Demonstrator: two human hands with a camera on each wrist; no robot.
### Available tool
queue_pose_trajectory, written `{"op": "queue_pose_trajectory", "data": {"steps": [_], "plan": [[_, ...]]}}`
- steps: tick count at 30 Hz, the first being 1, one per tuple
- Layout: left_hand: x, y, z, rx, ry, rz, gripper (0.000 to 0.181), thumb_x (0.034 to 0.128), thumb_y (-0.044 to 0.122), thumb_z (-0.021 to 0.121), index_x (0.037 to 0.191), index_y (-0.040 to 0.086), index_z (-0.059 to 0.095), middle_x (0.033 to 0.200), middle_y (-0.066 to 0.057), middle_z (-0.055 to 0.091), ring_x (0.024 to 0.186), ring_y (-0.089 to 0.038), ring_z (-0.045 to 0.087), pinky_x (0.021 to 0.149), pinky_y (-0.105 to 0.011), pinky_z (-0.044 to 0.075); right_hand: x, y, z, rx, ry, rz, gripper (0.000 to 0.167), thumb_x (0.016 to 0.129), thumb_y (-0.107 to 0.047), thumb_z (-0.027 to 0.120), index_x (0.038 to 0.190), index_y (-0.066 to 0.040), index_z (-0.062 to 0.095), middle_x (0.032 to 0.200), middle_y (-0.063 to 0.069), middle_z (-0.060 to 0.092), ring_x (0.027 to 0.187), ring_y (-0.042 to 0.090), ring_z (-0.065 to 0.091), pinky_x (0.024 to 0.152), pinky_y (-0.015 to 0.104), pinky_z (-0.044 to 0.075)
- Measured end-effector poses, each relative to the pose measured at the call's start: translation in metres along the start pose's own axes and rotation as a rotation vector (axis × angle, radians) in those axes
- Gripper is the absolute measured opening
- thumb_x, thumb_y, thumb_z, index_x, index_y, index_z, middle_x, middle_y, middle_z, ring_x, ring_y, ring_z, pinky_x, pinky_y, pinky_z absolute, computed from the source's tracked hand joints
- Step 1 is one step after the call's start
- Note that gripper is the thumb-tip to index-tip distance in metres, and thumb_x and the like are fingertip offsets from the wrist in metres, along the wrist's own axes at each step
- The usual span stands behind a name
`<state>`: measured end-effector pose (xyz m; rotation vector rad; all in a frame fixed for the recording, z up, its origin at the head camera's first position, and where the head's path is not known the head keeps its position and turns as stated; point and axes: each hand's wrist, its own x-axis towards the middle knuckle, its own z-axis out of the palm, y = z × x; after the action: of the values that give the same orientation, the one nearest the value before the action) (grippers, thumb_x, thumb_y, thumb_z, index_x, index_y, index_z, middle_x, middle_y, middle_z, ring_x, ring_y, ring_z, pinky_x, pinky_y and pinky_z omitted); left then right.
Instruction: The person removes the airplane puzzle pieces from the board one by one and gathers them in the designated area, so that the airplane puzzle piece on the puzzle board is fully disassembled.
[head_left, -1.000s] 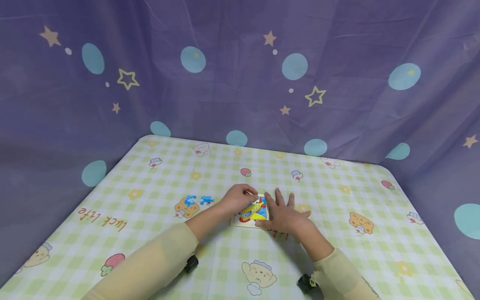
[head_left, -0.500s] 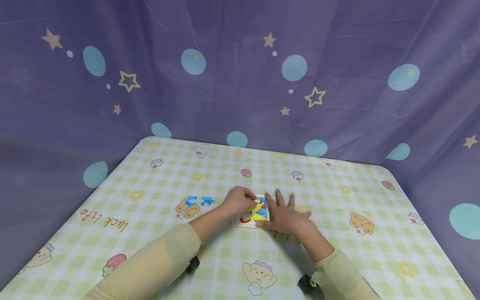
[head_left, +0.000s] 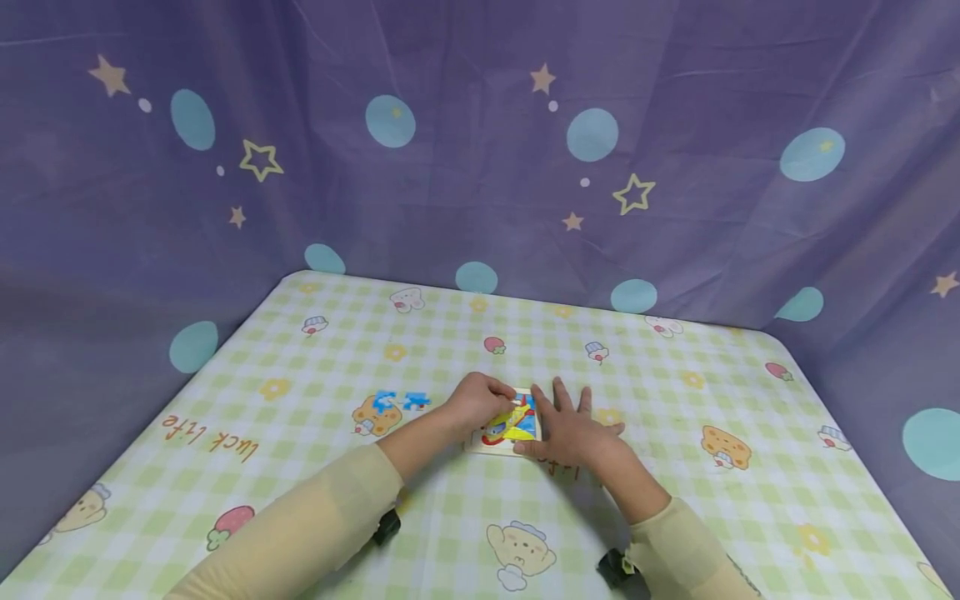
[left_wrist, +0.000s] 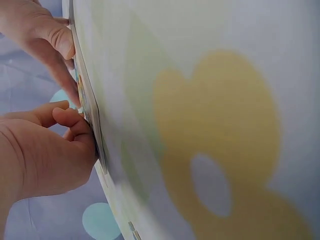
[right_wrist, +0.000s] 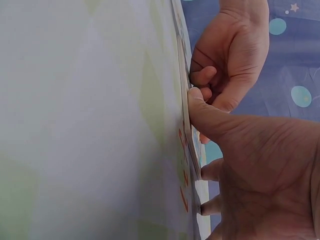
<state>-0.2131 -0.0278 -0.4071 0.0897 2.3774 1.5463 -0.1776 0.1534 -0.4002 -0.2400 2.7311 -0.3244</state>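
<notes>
A small framed puzzle with a yellow and red airplane on blue lies flat on the table in the head view. My left hand curls over its upper left part, thumb and fingertips pinching at a piece that is mostly hidden. In the left wrist view that left hand is low against the board. My right hand is spread at the board's right side, thumb and index finger touching its edge. The right wrist view shows the right hand's thumb on the board's rim.
Two loose blue puzzle pieces, one beside another, lie left of my left hand. A green checked cloth with printed figures covers the table. A purple curtain stands behind it.
My left hand has shifted only slightly at the puzzle's upper left part. My right hand stays spread at the board's edge, and the loose pieces have not moved.
</notes>
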Motion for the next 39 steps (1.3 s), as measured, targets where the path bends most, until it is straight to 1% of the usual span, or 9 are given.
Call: {"op": "queue_pose_trajectory", "data": {"steps": [5,9,11,17,21,26,30,36,39], "plan": [[-0.001,0.000,0.001,-0.013,0.006,0.014,0.015,0.0917,0.005,0.069,0.103,0.001,0.077,0.108,-0.009,0.070,0.089,-0.018,0.062,0.078,-0.030,0.053,0.000,0.000,0.000,0.002,-0.001,-0.004,0.099,0.088,-0.068,0.063,0.164,-0.025,0.016,0.168,0.017,0.000,0.146,0.057,-0.005,0.083,0.093,0.013],[-0.003,0.000,0.002,0.025,0.000,0.058,0.014,0.0914,0.006,0.071,0.102,0.001,0.078,0.105,-0.007,0.071,0.091,-0.018,0.063,0.081,-0.032,0.053,0.000,0.001,0.000,-0.004,-0.001,-0.008,0.098,0.089,-0.069,0.062,0.164,-0.026,0.015,0.168,0.017,0.000,0.146,0.058,-0.005,0.083,0.093,0.014],[-0.004,0.001,0.003,0.048,0.014,0.068,0.014,0.0908,0.007,0.071,0.102,0.002,0.078,0.103,-0.007,0.071,0.091,-0.018,0.063,0.082,-0.033,0.053,0.001,0.001,0.000,-0.007,-0.002,-0.009,0.098,0.089,-0.069,0.061,0.164,-0.026,0.015,0.168,0.017,-0.001,0.146,0.058,-0.005,0.083,0.093,0.014],[-0.002,0.001,0.004,0.123,0.088,0.035,0.013,0.0879,0.006,0.071,0.099,0.003,0.077,0.104,-0.007,0.071,0.089,-0.018,0.063,0.080,-0.032,0.054,0.001,0.000,0.000,-0.010,-0.005,-0.004,0.098,0.089,-0.068,0.062,0.164,-0.026,0.015,0.168,0.016,-0.002,0.146,0.057,-0.005,0.084,0.093,0.014],[-0.003,0.003,0.005,0.150,0.081,0.035,0.013,0.0868,0.005,0.071,0.098,0.002,0.078,0.104,-0.009,0.071,0.090,-0.019,0.064,0.079,-0.033,0.055,0.001,0.000,-0.001,-0.011,-0.004,-0.003,0.098,0.089,-0.068,0.062,0.164,-0.026,0.015,0.168,0.017,-0.001,0.146,0.057,-0.005,0.084,0.093,0.014],[-0.003,0.003,0.006,0.111,0.066,0.020,0.014,0.0875,0.004,0.070,0.100,0.001,0.077,0.106,-0.009,0.071,0.094,-0.020,0.063,0.083,-0.034,0.054,0.000,0.000,-0.001,-0.010,-0.006,-0.007,0.098,0.089,-0.068,0.061,0.164,-0.025,0.015,0.168,0.017,-0.001,0.146,0.058,-0.005,0.083,0.093,0.014],[-0.003,0.003,0.007,0.079,0.079,0.024,0.014,0.0889,0.005,0.069,0.100,0.002,0.077,0.103,-0.007,0.070,0.091,-0.019,0.063,0.083,-0.034,0.054,0.000,0.001,-0.001,-0.008,-0.008,-0.012,0.097,0.090,-0.068,0.061,0.164,-0.025,0.015,0.168,0.017,-0.002,0.145,0.058,-0.006,0.083,0.093,0.014],[-0.002,0.002,0.011,0.070,0.109,0.061,0.011,0.0884,0.007,0.075,0.098,0.003,0.074,0.089,-0.003,0.069,0.081,-0.016,0.063,0.077,-0.032,0.055,0.000,0.001,-0.001,-0.013,-0.009,-0.011,0.097,0.090,-0.068,0.061,0.164,-0.026,0.015,0.168,0.017,-0.001,0.145,0.058,-0.005,0.083,0.093,0.014],[-0.002,0.001,0.012,0.055,0.112,0.061,0.011,0.0883,0.008,0.076,0.098,0.003,0.072,0.086,-0.003,0.068,0.079,-0.015,0.064,0.075,-0.032,0.055,0.000,0.000,-0.001,-0.014,-0.009,-0.007,0.097,0.090,-0.068,0.061,0.164,-0.026,0.015,0.168,0.017,-0.001,0.146,0.058,-0.005,0.083,0.093,0.014]]}}
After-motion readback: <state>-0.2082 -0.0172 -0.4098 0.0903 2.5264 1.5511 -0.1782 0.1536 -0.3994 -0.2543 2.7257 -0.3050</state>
